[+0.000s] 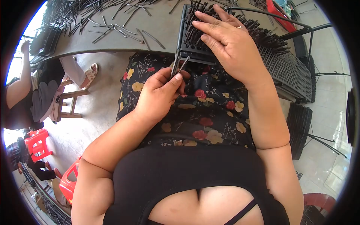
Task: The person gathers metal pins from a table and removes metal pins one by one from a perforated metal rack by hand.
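Observation:
My left hand (157, 92) is closed in a pinch around a few thin dark strips (184, 64), just below the near left corner of a black perforated rack (277, 67). Some of the strips' length is hidden by my fingers. My right hand (234, 47) lies spread over the rack, fingers out straight, on top of a dense row of dark strips (262, 33) standing up from its holes. Whether the right fingertips press on the strips or only rest there, I cannot tell.
Loose dark strips (112, 28) are scattered over the table (157, 37), with a larger heap at the far left. More dark racks (300, 131) stand at the right. A person sits at the left near a wooden stool (69, 105). Red plastic stools (39, 144) are on the floor.

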Available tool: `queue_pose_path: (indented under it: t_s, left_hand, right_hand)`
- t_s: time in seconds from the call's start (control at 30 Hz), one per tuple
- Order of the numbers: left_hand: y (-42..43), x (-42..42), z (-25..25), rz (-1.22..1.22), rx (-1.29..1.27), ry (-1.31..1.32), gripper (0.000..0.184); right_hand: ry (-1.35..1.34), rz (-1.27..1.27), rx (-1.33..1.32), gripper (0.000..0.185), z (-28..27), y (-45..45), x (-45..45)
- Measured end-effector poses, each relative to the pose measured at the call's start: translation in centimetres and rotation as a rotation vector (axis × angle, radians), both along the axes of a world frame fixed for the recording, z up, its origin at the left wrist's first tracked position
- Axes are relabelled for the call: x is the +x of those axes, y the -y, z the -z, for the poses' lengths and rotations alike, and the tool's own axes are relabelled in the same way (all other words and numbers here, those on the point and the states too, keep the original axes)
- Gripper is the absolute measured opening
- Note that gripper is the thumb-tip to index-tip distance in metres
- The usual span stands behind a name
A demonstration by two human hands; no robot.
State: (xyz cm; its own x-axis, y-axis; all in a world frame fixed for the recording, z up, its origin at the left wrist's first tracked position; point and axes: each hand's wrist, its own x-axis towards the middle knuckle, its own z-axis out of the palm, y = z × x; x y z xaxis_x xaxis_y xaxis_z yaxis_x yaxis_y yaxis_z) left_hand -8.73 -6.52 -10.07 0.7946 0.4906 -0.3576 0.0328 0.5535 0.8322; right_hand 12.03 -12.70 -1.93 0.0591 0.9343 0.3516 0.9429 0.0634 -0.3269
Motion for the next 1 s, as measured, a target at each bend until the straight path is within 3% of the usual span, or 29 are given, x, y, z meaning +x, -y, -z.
queue_pose_path:
  t_s: [0.03,0.1,0.2,0.3,0.5,0.53,0.77,0.9,1.0]
  left_hand:
    - [0.0,-0.1,0.0,0.002,-0.001,-0.002,0.023]
    - [-0.2,-0.2,0.0,0.032,-0.060,0.049,0.019]
    - [-0.3,-0.5,-0.2,0.050,-0.098,0.112,0.020]
    - [-0.2,-0.6,-0.4,0.100,-0.122,0.233,0.022]
    - [-0.1,-0.9,-0.8,0.316,-0.280,0.254,0.023]
    - [-0.1,-0.9,-1.1,0.353,-0.348,0.257,0.023]
    - [0.0,-0.9,-1.2,0.371,-0.339,0.191,0.026]
    - [0.3,-0.6,-1.2,0.330,-0.257,0.140,0.031]
    - [0.3,-0.5,-0.9,0.305,-0.212,0.108,0.033]
  right_hand:
    - [-0.002,0.002,-0.001,0.032,0.7,-0.1,0.1]
    - [0.025,-0.037,0.416,0.014,2.2,-0.6,0.2]
    - [-0.303,0.165,0.430,0.022,2.4,1.4,-2.4]
    - [-1.092,0.065,0.176,0.038,4.2,2.6,-4.8]
    - [-1.432,-0.025,-0.152,0.036,3.4,3.6,-4.0]
    - [-1.439,-0.042,-0.075,0.026,4.2,3.6,-4.1]
    - [-1.513,0.054,-0.125,0.028,4.2,4.5,-4.0]
    - [-1.469,0.127,0.186,0.017,3.4,4.8,-2.7]
    - [-1.136,0.099,0.542,0.016,3.9,5.0,0.2]
